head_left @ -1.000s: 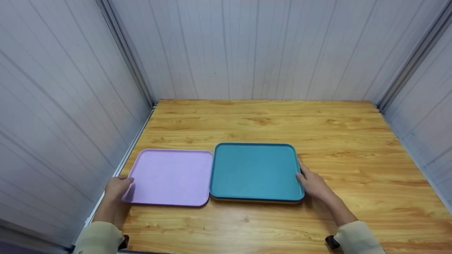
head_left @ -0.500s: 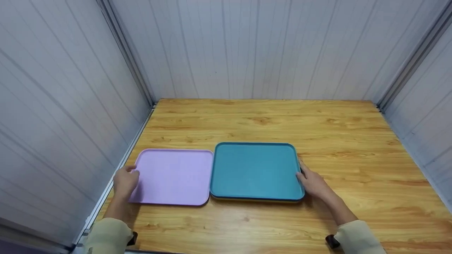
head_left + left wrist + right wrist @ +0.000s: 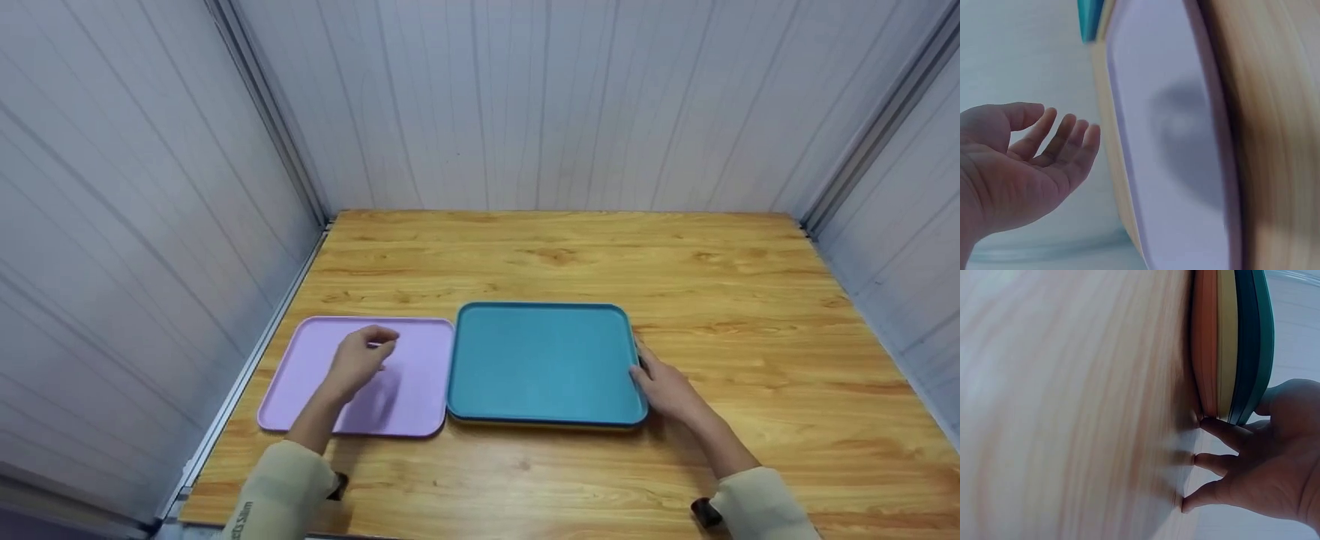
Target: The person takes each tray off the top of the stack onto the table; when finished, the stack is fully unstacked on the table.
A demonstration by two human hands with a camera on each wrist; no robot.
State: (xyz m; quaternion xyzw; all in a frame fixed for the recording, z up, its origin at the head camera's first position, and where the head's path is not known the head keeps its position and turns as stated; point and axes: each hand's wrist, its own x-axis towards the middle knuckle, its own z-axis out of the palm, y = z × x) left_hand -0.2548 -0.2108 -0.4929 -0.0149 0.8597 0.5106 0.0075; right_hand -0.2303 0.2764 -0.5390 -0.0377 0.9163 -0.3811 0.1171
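A lilac tray (image 3: pixel 300 375) lies flat on the left of the wooden table. My left hand (image 3: pixel 354 364) hovers above it, holding nothing, fingers loosely bent and thumb apart, as the left wrist view shows. Its shadow falls on the tray. Right beside the lilac tray sits a stack of trays with a teal tray (image 3: pixel 544 364) on top. In the right wrist view, dark blue, yellow (image 3: pixel 1226 343) and orange (image 3: pixel 1206 343) layers show beneath. My right hand (image 3: pixel 667 388) grips the stack's right edge, thumb over the teal rim, index finger at the bottom layer, other fingertips down at the table.
The wooden table (image 3: pixel 555 255) extends behind and to the right of the trays. White panelled walls (image 3: pixel 510 105) enclose it at the back, left and right. A metal edge strip (image 3: pixel 259 360) runs along the left side, near the lilac tray.
My left hand has left the lilac tray's left edge and moved right, over the middle of that tray. The right hand and the stack have stayed in place.
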